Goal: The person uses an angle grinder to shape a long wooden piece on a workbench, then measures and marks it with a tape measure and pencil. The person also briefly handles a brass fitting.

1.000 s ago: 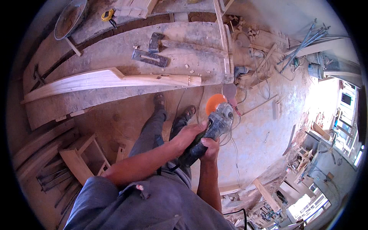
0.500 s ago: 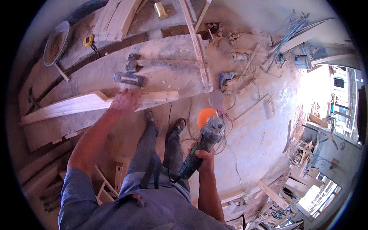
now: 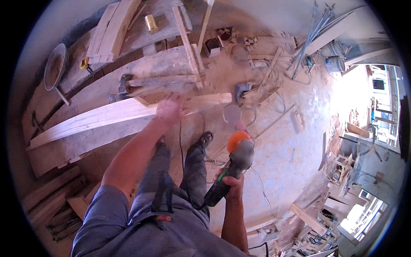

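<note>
My left hand (image 3: 170, 108), somewhat blurred, grips a long pale shaped wooden piece (image 3: 90, 118) from above, near its right part. The piece lies along the front of a worn bench (image 3: 96, 139), and its narrower right end juts past the bench. In my right hand (image 3: 233, 184) is an angle grinder (image 3: 220, 188), held by its dark body with the head pointing away from me. Its orange disc (image 3: 236, 139) is apart from the wood. Behind the wooden piece lies a hammer-like tool (image 3: 162, 80) with a dark head and a wooden handle.
A round pan (image 3: 55, 66), a yellow tape measure (image 3: 84, 63), planks (image 3: 112, 32) and a gold-coloured can (image 3: 151, 24) sit toward the back left. On the floor, a blue power tool (image 3: 243, 91) lies among cords and sticks. Wood scraps (image 3: 308, 218) are heaped at right.
My left hand and the wooden piece have shifted right, so the piece now partly covers the dark metal tool behind it. The grinder's head has moved slightly right and down. The view has shifted too.
</note>
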